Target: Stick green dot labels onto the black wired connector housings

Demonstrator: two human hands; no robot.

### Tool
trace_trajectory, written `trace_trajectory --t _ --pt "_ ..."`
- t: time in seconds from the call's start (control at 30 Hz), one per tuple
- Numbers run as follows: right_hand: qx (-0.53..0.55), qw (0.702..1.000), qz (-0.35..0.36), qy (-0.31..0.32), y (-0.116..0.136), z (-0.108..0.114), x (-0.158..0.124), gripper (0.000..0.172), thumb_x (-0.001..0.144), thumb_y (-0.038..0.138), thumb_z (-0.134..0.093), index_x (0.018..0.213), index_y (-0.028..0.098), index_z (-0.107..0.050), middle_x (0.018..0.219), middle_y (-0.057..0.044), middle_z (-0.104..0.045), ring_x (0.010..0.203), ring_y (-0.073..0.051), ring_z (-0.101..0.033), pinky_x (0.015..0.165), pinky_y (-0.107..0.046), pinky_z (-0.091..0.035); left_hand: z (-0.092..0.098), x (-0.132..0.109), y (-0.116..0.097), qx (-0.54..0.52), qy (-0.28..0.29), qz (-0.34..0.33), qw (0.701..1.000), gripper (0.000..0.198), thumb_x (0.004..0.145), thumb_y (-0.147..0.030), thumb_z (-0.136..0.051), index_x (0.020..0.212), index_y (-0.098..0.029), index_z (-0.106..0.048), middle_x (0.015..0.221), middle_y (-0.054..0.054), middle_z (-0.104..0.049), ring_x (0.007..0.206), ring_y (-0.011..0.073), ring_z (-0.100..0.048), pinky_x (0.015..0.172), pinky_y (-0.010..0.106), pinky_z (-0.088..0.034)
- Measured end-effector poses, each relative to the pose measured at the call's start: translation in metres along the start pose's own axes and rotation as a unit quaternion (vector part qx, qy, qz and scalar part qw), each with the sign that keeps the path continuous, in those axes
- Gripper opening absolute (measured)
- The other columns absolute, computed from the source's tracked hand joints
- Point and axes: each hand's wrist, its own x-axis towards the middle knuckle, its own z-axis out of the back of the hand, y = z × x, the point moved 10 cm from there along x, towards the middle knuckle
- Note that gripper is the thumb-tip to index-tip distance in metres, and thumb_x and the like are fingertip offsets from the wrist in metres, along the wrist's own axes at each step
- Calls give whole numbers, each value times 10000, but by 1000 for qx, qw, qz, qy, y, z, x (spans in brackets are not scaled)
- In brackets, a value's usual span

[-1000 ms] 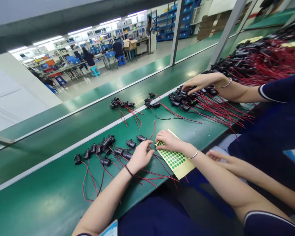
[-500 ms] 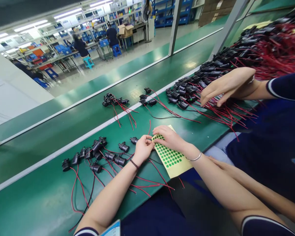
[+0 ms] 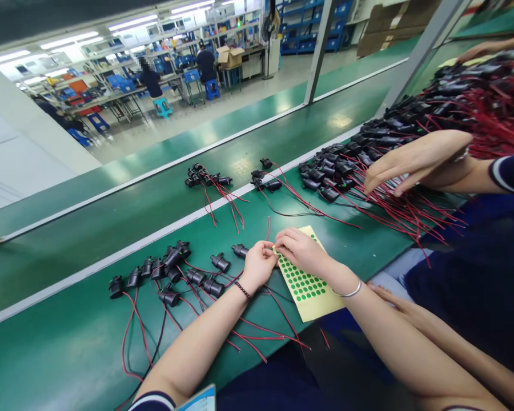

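Note:
My left hand is curled shut just left of a yellow sticker sheet covered with green dots; what its fingers hold is hidden. My right hand lies on the sheet's upper corner, its fingertips pinched together at the sheet's edge and meeting the left fingertips. Left of my hands, several black connectors with red and black wires lie in a loose row on the green belt. One connector sits right beside my left hand.
A co-worker's hand hovers, fingers stretched, over a big pile of connectors at the right. That person's other forearm lies beside my right arm. Two small connector bunches lie farther back. People sit at distant benches.
My left hand drew back from the connectors and curled shut against my right fingertips at the sheet's corner. The co-worker's hand lifted off the pile and moved right.

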Motion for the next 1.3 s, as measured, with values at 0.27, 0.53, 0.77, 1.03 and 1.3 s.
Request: trace_trajectory --t 0.27,0.53,0.77,1.03,1.3 --pt "30 998 -46 -24 -16 14 10 157 951 242 -401 814 231 -478 907 -98 -615 882 -229 -617 763 -402 -541 5 -7 -15 43 -29 -29 998 522 698 -62 -668 1190 -148 -515 1121 106 -662 635 93 -637 709 290 -564" --pt "78 985 -149 25 -38 -25 99 312 940 383 -448 1177 179 -448 1041 -117 -645 803 -189 -680 690 -323 -564 39 -87 -69 234 38 -237 942 617 791 -199 -622 1373 -172 -418 1475 178 -417 1269 289 -530 1000 458 -528" --pt "-24 978 -192 78 -38 -122 216 794 852 294 -613 1497 103 -191 1154 -186 -649 917 -245 -676 847 -359 -519 108 -146 -48 260 -43 -286 921 506 858 -162 -546 1348 -213 -435 1416 168 -507 1240 246 -576 986 415 -552" --pt "-209 936 -275 72 -57 -162 295 1030 756 514 -710 1533 167 -131 1450 -316 -355 1337 -470 -353 992 -655 -321 166 -167 -14 301 -155 -375 863 582 852 -135 -568 1405 -233 -418 1311 167 -620 1100 231 -679 887 311 -605" --pt "-275 897 -338 71 -86 -156 284 1057 819 490 -626 1546 178 75 1313 -322 -434 1211 -452 -466 846 -643 -439 176 -169 -21 310 -227 -372 845 493 871 -180 -550 1359 -207 -490 1275 162 -646 1136 247 -663 889 333 -609"
